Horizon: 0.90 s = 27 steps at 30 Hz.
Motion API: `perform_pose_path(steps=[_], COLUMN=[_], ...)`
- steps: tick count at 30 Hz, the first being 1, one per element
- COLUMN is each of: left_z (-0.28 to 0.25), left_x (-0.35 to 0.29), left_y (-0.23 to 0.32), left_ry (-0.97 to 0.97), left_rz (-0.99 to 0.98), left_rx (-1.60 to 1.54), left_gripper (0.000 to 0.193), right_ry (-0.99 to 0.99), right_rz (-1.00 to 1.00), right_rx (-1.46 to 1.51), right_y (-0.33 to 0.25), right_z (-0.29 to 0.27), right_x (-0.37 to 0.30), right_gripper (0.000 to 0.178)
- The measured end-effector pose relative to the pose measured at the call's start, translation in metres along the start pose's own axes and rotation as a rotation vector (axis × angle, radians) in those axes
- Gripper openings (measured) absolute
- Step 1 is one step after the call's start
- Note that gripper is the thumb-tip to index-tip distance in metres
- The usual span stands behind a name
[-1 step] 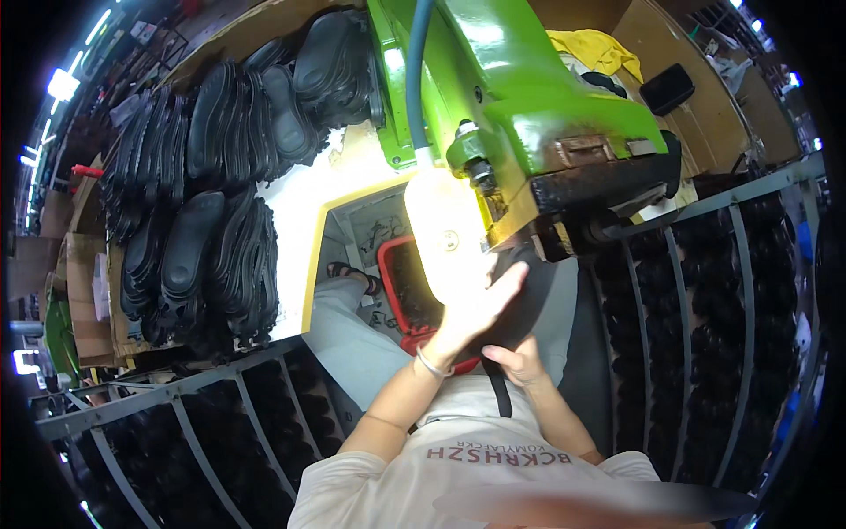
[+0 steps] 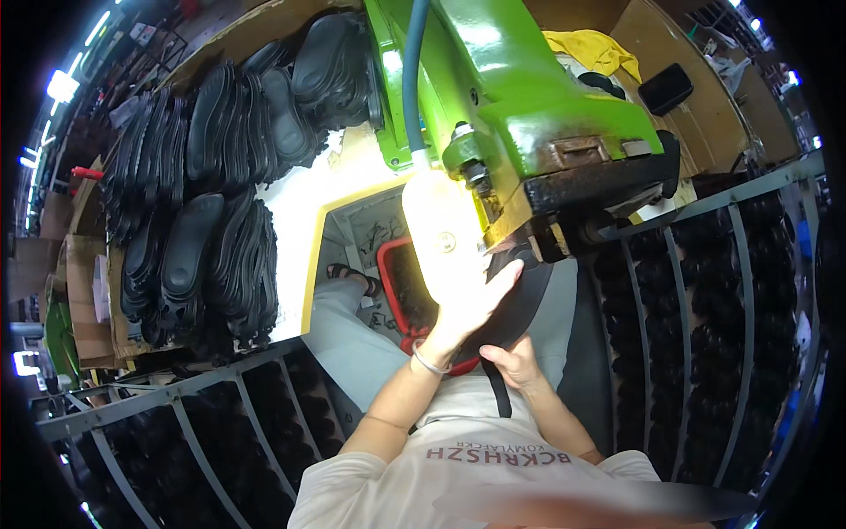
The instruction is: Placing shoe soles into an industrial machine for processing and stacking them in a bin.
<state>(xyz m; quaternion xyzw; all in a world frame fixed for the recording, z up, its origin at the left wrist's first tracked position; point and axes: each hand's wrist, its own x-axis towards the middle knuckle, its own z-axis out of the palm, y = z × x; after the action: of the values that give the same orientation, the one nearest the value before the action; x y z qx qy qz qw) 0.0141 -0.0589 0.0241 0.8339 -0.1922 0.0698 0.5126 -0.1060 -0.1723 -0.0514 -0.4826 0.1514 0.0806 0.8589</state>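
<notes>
A black shoe sole [image 2: 514, 319] lies between my hands, its far end under the working head of a green machine [image 2: 529, 110]. My left hand [image 2: 470, 304] holds the sole's left side, one digit stretched along its top; glare from the lamp hides the other fingers. At the near end, my right hand [image 2: 517, 360] is closed on the edge, thumb on top and fingers partly out of sight. A narrow black strip [image 2: 498, 390] hangs by the near end over my shirt. The contact between sole and machine is hidden.
A bright lamp [image 2: 434, 234] glows left of the machine head. Stacks of black soles [image 2: 194, 238] fill the left table. A red bin [image 2: 385, 264] stands below, between my legs. Metal racks [image 2: 736, 251] flank both sides; a cardboard box [image 2: 648, 44] is at back right.
The left hand has shifted slightly left, and the sole has turned a little, with more of its top showing. The right hand has barely moved.
</notes>
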Motion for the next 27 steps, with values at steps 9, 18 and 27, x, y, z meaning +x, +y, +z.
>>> perform_pose_path(steps=[9,18,27], left_z=[0.012,-0.014,-0.063], left_x=[-0.032,-0.023,-0.061], left_y=[-0.015,-0.02,-0.038], left_ry=[0.155,0.165,0.291], left_rz=[-0.256,-0.237,-0.463], left_rx=[-0.141,-0.603,-0.878], left_gripper=[0.019,0.029,0.023], right_ry=[0.128,0.175,0.03], right_rz=[-0.176,-0.375,-0.327], right_rx=[0.142,-0.019,-0.111], right_y=[-0.042,-0.124,-0.115], right_z=[-0.048,-0.03,0.027], right_x=[-0.008,0.063,0.081], right_gripper=[0.045,0.038,0.039])
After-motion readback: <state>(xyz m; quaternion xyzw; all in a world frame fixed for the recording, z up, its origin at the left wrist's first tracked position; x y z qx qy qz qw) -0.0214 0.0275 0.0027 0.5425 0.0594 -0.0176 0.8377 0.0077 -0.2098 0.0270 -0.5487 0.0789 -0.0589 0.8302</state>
